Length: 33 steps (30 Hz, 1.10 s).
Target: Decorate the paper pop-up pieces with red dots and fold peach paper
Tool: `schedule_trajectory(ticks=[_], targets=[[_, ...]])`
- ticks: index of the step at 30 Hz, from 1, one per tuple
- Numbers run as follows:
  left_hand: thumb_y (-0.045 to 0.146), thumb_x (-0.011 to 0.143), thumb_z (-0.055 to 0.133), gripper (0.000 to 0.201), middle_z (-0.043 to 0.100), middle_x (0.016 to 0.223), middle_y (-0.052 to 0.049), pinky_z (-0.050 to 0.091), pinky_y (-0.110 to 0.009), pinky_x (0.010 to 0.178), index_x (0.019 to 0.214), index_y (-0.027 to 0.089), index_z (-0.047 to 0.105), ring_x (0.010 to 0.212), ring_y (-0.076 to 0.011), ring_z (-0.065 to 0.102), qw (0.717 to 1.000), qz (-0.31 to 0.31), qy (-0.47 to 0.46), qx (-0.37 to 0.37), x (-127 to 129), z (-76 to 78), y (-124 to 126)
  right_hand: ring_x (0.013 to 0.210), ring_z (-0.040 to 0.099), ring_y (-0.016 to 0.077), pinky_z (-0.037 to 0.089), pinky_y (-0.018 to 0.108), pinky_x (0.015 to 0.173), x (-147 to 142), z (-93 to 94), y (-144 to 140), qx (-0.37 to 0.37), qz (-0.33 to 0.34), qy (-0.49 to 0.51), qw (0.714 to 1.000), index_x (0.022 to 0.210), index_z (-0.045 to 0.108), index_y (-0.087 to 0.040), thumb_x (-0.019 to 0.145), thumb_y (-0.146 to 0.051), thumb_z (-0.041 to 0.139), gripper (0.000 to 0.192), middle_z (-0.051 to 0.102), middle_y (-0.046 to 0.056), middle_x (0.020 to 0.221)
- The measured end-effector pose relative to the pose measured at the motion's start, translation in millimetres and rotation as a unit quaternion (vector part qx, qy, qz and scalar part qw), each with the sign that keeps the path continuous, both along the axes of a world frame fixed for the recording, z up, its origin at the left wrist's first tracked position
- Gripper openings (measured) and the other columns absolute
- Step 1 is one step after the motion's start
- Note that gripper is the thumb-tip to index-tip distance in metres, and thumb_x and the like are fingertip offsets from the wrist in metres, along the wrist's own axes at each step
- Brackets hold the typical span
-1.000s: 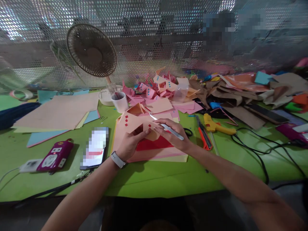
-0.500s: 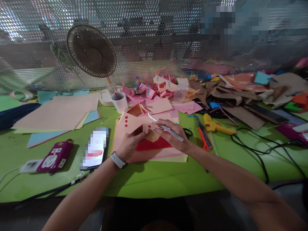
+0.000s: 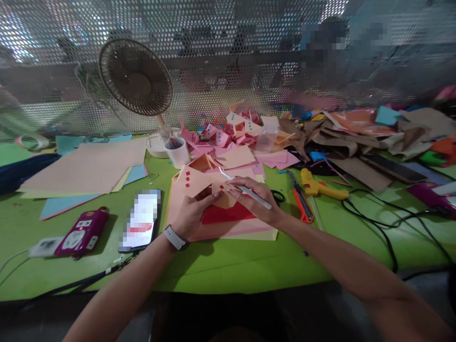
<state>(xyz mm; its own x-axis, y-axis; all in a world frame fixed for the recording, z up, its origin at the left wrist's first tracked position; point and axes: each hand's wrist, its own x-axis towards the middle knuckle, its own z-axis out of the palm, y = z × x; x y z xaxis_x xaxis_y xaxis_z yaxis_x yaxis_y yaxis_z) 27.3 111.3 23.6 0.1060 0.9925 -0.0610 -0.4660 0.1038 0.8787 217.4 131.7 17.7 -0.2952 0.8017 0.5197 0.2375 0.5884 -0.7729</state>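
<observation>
A folded peach paper piece (image 3: 195, 184) with small red diamonds on it is pinched in my left hand (image 3: 195, 211), thumb on top. A pair of tweezers (image 3: 249, 192) lies in my right hand (image 3: 257, 199), its bent tip pointing up and left, clear of the paper. The right fingertips are close to a red diamond (image 3: 221, 187) on the paper's right flap and seem to touch that flap. Beneath both hands, a red sheet (image 3: 228, 214) rests on a stack of peach, pink and yellow paper (image 3: 263, 233).
To the left lie a phone (image 3: 140, 218), a purple power strip (image 3: 83, 232) and large paper sheets (image 3: 89, 164). A cup (image 3: 177, 153) and a fan (image 3: 136, 78) stand behind. On the right are a utility knife (image 3: 301, 199), a yellow glue gun (image 3: 322, 186) and black cables (image 3: 388, 228).
Hardly anything differs. Both hands, the tweezers and the folded paper keep almost the same positions.
</observation>
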Motion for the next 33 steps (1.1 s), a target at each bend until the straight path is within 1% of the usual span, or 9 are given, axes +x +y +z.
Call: schedule_trajectory(ticks=[3,9,19,21,23,26,28,30,33], targets=[[0.02,0.064,0.087,0.035,0.071,0.087,-0.002,0.053,-0.027,0.08,0.094,0.016,0.07,0.083,-0.0153,0.065,1.0,0.003,0.009,0.003,0,-1.5,1,0.104,0.067,0.0199,0.054,0.033,0.088,0,1.3,-1,0.002,-0.002,-0.007,1.0,0.109,0.069,-0.028,0.091,-0.034,0.061,0.021,0.072,0.004,0.111],[0.019,0.062,0.087,0.039,0.071,0.091,-0.001,0.052,-0.027,0.081,0.096,0.018,0.069,0.087,-0.0161,0.065,1.0,0.015,0.021,0.017,0,-3.8,2,0.103,0.068,0.0198,0.053,0.035,0.089,0,2.9,-1,0.003,0.003,-0.01,1.0,0.11,0.069,-0.029,0.091,-0.032,0.062,0.021,0.072,0.003,0.112],[0.02,0.061,0.088,0.04,0.072,0.096,-0.003,0.051,-0.027,0.083,0.097,0.018,0.069,0.092,-0.0168,0.064,0.999,0.019,0.026,0.019,-1,-6.2,2,0.098,0.069,0.0194,0.055,0.034,0.088,-1,-1.8,0,-0.031,0.006,0.014,0.999,0.109,0.07,-0.028,0.088,-0.035,0.064,0.023,0.072,0.004,0.111],[0.023,0.064,0.087,0.038,0.072,0.094,-0.003,0.052,-0.025,0.077,0.097,0.017,0.07,0.087,-0.0158,0.065,0.999,-0.003,0.031,0.008,-1,-3.7,1,0.097,0.069,0.0193,0.056,0.032,0.086,-1,-0.6,1,-0.05,0.005,0.032,0.998,0.108,0.071,-0.027,0.087,-0.036,0.066,0.023,0.073,0.004,0.11],[0.024,0.066,0.086,0.038,0.071,0.089,-0.002,0.05,-0.022,0.066,0.099,0.017,0.07,0.076,-0.0132,0.064,0.998,-0.041,0.037,-0.002,-2,-0.1,0,0.095,0.069,0.0192,0.057,0.031,0.082,-1,1.2,3,-0.066,0.002,0.052,0.996,0.106,0.071,-0.025,0.085,-0.036,0.067,0.024,0.073,0.005,0.108],[0.022,0.066,0.086,0.046,0.071,0.084,-0.002,0.049,-0.021,0.061,0.108,0.018,0.068,0.068,-0.0116,0.063,0.996,-0.075,0.041,-0.013,-2,4.8,-1,0.093,0.069,0.0188,0.057,0.03,0.08,-1,2.7,4,-0.069,-0.005,0.071,0.995,0.105,0.072,-0.024,0.083,-0.035,0.07,0.024,0.073,0.005,0.106],[0.021,0.064,0.086,0.05,0.071,0.083,-0.002,0.05,-0.021,0.063,0.111,0.018,0.067,0.07,-0.0121,0.064,0.997,-0.065,0.041,-0.026,-1,6.8,-1,0.092,0.069,0.0188,0.057,0.03,0.079,0,2.1,5,-0.07,-0.007,0.073,0.995,0.106,0.071,-0.025,0.083,-0.036,0.069,0.026,0.073,0.005,0.106],[0.02,0.061,0.088,0.05,0.07,0.082,-0.001,0.052,-0.022,0.066,0.106,0.016,0.068,0.072,-0.0121,0.065,0.997,-0.044,0.036,-0.044,-1,7.5,0,0.092,0.069,0.0192,0.058,0.03,0.078,2,1.5,6,-0.067,-0.007,0.064,0.996,0.107,0.07,-0.025,0.084,-0.038,0.068,0.027,0.072,0.005,0.106],[0.019,0.056,0.089,0.048,0.069,0.082,0.0,0.054,-0.022,0.067,0.099,0.015,0.068,0.074,-0.0122,0.066,0.998,-0.01,0.02,-0.065,-2,7.2,1,0.094,0.069,0.0202,0.056,0.033,0.082,9,5.1,12,-0.009,-0.033,0.024,0.999,0.111,0.069,-0.026,0.088,-0.038,0.062,0.027,0.072,0.005,0.107]])
